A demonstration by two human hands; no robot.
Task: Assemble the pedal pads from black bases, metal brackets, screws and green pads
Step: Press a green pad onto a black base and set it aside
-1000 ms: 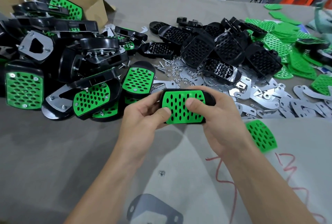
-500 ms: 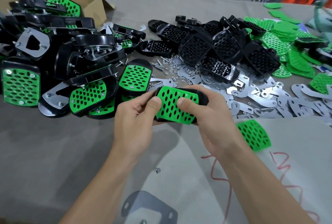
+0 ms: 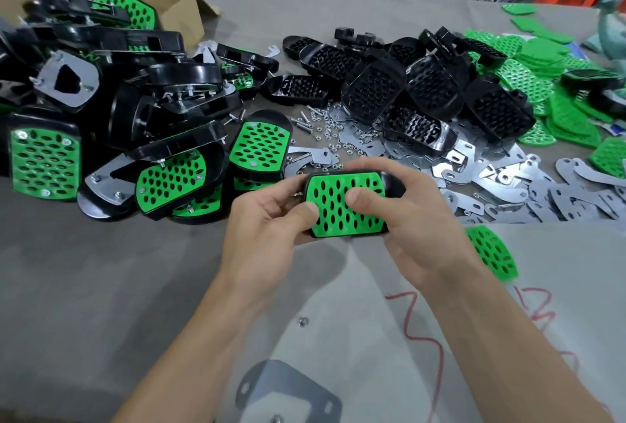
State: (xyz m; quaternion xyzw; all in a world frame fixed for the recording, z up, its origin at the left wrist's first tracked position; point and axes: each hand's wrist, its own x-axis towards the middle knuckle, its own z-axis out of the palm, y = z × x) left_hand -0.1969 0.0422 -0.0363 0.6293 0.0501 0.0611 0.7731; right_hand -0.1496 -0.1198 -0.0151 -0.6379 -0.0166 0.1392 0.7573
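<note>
Head view, single entry.

**Item in hand:** black base (image 3: 394, 182) with green pad (image 3: 342, 199) laid on its upper face, held above the bench (image 3: 101, 287) at centre, just in front of the parts heaps.

**Left hand** (image 3: 267, 222): fingers curled round the left end, thumb on the pad's lower left corner.

**Right hand** (image 3: 406, 219): fingers wrapped round the right end, thumb flat on the pad's middle.

**Step, as judged:** seating the pad into the base.

**Method advised:**
- Support the base from beneath.
- Work both thumbs from the middle out to the corners.
- Line the oval holes up over the base's studs.
- Check that the rim sits flush all round. Pressing one end alone is likely to lift the other.

**Stock on bench:**
- finished pedal pads (image 3: 169, 182), heaped at left beside a cardboard box (image 3: 183, 5)
- bare bases (image 3: 430, 83), heaped beyond
- metal brackets (image 3: 508, 185), spread at right
- screws and nuts (image 3: 321, 124), scattered between
- loose green pads (image 3: 542, 60), far right
- one single pad (image 3: 491, 253), just beside the right wrist
- one bracket (image 3: 288, 392), at the near edge

**Not determinable:**
- The held base's underside is hidden, so whether a bracket or screws are fitted cannot be told.
- The fingers beneath are out of sight.
- Both ends of the base are covered by the hands.
- No screw heads can be made out on the held pad.
- The far right corner is blurred.
- The near bracket is cut off by the frame's lower edge.
</note>
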